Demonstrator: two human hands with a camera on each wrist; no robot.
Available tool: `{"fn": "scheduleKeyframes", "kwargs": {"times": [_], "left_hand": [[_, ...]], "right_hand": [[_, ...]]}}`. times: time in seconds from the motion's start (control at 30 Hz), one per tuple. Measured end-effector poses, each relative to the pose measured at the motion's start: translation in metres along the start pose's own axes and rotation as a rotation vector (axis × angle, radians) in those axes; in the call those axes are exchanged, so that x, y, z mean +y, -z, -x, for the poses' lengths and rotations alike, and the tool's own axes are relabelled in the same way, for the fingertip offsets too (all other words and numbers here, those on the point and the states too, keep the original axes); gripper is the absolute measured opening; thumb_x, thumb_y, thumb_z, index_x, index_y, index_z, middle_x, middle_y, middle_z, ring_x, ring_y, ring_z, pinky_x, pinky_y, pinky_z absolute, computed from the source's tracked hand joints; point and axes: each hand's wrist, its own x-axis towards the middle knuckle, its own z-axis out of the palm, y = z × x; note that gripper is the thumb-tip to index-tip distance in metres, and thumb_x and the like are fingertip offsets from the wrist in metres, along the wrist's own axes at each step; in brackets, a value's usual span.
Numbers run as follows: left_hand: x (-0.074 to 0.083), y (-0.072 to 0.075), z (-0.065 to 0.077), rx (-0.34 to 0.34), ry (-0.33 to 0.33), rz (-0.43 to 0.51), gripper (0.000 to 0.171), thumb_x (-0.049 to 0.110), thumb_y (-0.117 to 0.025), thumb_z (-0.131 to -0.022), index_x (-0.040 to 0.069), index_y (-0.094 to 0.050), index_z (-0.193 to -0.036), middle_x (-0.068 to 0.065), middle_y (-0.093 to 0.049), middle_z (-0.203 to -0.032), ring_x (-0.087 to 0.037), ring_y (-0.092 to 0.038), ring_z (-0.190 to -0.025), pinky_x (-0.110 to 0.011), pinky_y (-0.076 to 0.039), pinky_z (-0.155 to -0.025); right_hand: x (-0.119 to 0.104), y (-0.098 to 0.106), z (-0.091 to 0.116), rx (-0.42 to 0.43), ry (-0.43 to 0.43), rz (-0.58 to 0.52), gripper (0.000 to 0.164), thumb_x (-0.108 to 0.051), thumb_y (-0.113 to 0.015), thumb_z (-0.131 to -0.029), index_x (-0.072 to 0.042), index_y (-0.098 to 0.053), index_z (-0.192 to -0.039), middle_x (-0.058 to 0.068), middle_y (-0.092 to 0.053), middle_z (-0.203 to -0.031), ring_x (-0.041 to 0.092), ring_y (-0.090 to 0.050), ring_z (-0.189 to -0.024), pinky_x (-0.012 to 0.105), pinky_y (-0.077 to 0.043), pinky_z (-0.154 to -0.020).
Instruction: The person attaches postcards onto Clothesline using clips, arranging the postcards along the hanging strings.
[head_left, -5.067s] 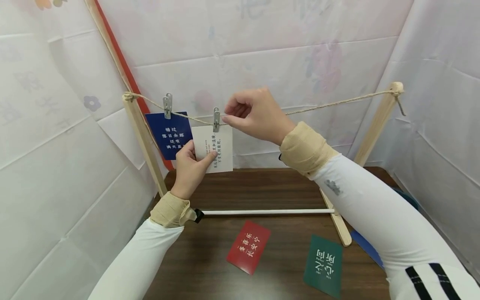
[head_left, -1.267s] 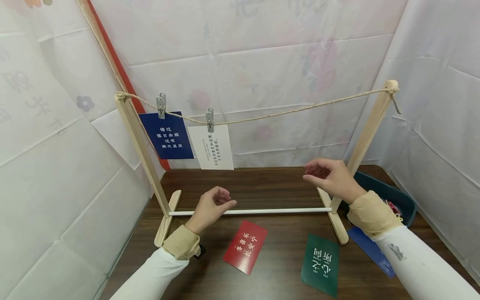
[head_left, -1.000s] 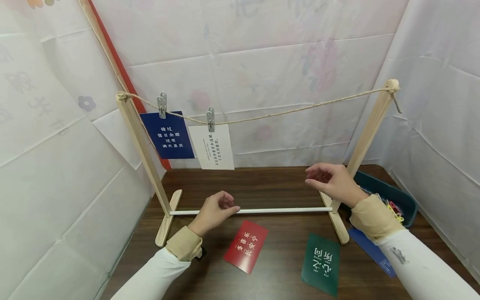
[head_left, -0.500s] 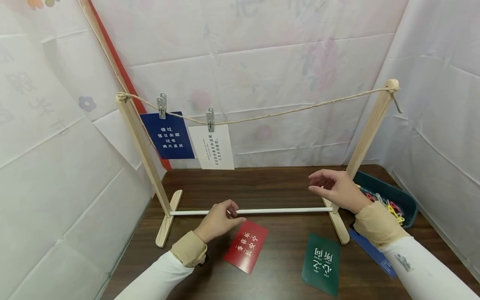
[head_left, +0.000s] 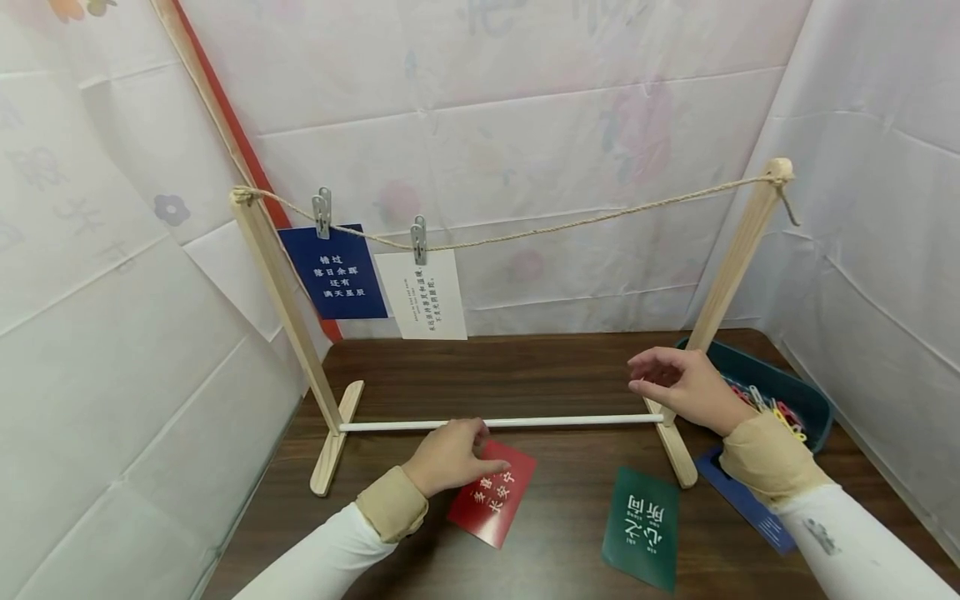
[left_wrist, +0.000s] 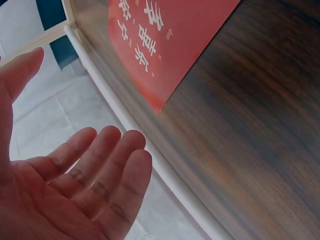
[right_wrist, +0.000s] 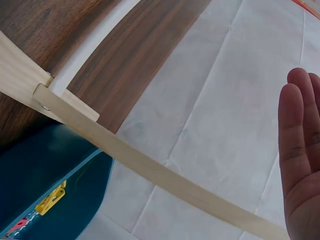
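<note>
My left hand [head_left: 450, 457] hovers over the upper left part of a red card [head_left: 491, 508] with white characters; its thumb and fingers are apart and hold nothing. In the left wrist view the relaxed fingers [left_wrist: 122, 170] show beside the red card [left_wrist: 165, 45]. Loosely bent and with nothing in it, my right hand [head_left: 686, 385] is in front of the wooden stand's right post [head_left: 738, 250]. From the rope [head_left: 562, 227] hang a blue card [head_left: 337, 279] and a white card [head_left: 423, 300], each by a metal clip [head_left: 419, 240].
A green card [head_left: 641, 529] lies right of the red one, and another blue card [head_left: 746, 500] is partly under the right forearm. Behind the right post stands a teal bin [head_left: 813, 404] with colourful clips [head_left: 783, 417]. A white rod [head_left: 570, 422] joins the stand's feet.
My left hand has let go of the white card, which now hangs from the rope, and has come down over the red card. The right hand has moved from the clip down to the right.
</note>
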Motion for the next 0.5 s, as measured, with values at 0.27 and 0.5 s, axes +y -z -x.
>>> {"fn": "scheduleKeyframes", "kwargs": {"times": [0.27,0.5], "left_hand": [[0.003,-0.008,-0.002,0.016,-0.016,-0.111,0.059,0.065,-0.069,-0.072,0.01,-0.067,-0.094,0.012,-0.049,-0.062,-0.007,-0.048,-0.054,-0.026,-0.041,-0.05],[0.011,-0.014,0.002,0.005,-0.011,-0.216,0.05,0.066,-0.067,-0.072,0.019,-0.051,-0.068,0.008,-0.045,-0.056,-0.01,-0.045,-0.048,-0.029,-0.038,-0.042]], "right_hand": [[0.02,-0.001,0.006,0.002,-0.019,-0.003,0.019,-0.005,-0.073,-0.084,-0.009,-0.067,-0.101,0.003,-0.068,-0.083,0.015,-0.062,-0.066,0.028,-0.05,-0.055],[0.044,-0.002,0.012,0.004,-0.037,0.003,0.017,-0.017,-0.073,-0.085,-0.015,-0.069,-0.102,-0.005,-0.067,-0.083,0.011,-0.062,-0.068,0.026,-0.051,-0.057]]}}
